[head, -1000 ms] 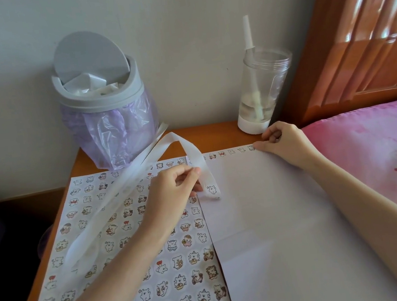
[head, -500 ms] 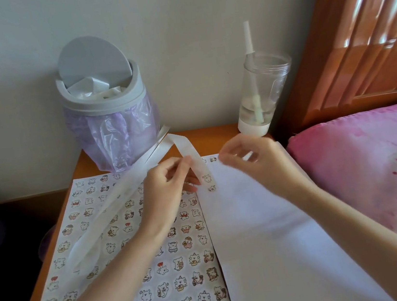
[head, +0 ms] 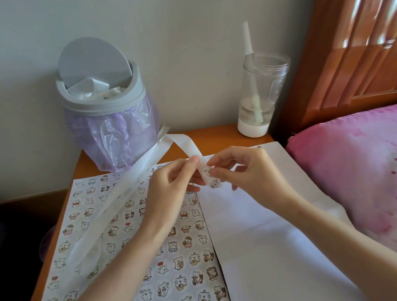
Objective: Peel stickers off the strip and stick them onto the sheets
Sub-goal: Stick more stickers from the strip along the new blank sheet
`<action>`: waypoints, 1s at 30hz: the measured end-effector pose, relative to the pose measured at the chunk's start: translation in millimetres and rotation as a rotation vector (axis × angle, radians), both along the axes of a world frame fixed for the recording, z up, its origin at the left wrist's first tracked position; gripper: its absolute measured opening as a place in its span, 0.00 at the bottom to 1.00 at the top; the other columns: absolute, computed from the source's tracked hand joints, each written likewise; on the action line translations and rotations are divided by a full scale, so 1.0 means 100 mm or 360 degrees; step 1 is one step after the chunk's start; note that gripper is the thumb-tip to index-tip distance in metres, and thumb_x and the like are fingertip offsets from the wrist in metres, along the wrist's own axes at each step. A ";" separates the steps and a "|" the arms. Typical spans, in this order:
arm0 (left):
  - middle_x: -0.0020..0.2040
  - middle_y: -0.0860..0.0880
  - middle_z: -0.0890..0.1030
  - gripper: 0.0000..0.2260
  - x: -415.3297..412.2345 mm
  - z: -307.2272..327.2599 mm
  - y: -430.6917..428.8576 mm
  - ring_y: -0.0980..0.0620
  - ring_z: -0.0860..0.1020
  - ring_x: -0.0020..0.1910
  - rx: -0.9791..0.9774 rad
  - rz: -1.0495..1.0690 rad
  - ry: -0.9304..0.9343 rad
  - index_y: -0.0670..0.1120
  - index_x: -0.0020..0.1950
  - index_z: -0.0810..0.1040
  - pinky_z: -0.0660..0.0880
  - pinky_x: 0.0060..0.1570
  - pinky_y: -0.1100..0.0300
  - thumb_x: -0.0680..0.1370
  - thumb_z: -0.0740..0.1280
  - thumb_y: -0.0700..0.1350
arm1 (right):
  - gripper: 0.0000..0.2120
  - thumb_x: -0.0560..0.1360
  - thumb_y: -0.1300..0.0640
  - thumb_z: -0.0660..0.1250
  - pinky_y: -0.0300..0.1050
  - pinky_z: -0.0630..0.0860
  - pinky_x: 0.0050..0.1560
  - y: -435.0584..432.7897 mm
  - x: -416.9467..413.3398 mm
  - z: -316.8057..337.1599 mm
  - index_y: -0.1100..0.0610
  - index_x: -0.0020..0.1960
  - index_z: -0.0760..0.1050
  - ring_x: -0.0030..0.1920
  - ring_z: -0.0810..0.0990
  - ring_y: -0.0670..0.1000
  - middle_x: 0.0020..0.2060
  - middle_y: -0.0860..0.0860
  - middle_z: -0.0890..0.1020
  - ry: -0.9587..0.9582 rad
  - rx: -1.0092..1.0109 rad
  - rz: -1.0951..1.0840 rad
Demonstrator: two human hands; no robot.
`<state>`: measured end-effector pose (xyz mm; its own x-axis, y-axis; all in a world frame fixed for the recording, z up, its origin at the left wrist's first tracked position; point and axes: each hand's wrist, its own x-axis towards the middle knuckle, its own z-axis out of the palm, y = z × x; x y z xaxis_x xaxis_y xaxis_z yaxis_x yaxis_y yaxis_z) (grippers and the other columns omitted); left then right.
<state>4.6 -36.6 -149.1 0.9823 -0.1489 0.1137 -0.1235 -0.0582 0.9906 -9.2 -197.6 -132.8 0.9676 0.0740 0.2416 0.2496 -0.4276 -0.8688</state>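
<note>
Wooden table [head: 215, 135] before the bin [head: 109, 116] lies covered almost edge to edge by a stickered sheet [head: 184, 278] and, right of it, a blank sheet [head: 269, 254] butting against pink bedding [head: 371, 165]. Just in front of the bin, thumb and fingertips of each hand pinch the strip [head: 189, 146]: left hand [head: 169, 189] higher up, right hand [head: 243, 172] at its stickered end, above the blank sheet's far corner.

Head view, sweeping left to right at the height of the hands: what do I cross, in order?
sticker-covered sheet → left hand → sticker strip, pinched by both hands → right hand → pink bedding
</note>
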 end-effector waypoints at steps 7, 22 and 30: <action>0.41 0.49 0.85 0.08 0.01 -0.01 0.00 0.53 0.83 0.41 0.0060 -0.0025 -0.0033 0.44 0.48 0.83 0.80 0.41 0.64 0.78 0.64 0.44 | 0.05 0.73 0.61 0.71 0.35 0.73 0.31 -0.02 0.00 -0.02 0.51 0.44 0.81 0.38 0.79 0.42 0.38 0.44 0.82 -0.0046 -0.0061 -0.0028; 0.35 0.47 0.84 0.10 0.02 -0.06 0.00 0.53 0.83 0.35 0.0114 0.0060 0.0017 0.41 0.43 0.82 0.79 0.36 0.63 0.78 0.64 0.43 | 0.06 0.74 0.64 0.68 0.36 0.72 0.31 -0.32 0.11 0.07 0.55 0.42 0.79 0.32 0.76 0.41 0.31 0.40 0.80 0.0010 0.0035 -0.0106; 0.36 0.49 0.84 0.08 0.01 -0.09 0.00 0.55 0.82 0.35 0.0355 0.0004 -0.0111 0.44 0.43 0.81 0.77 0.34 0.65 0.78 0.64 0.44 | 0.03 0.74 0.61 0.69 0.32 0.70 0.24 -1.06 0.44 0.08 0.61 0.45 0.79 0.24 0.74 0.39 0.34 0.53 0.80 0.0313 -0.0161 -0.0431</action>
<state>5.1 -36.5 -157.8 0.9737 -0.1753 0.1458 -0.1906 -0.2749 0.9424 35.0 -303.3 -124.6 0.9826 -0.1780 0.0530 -0.0529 -0.5420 -0.8387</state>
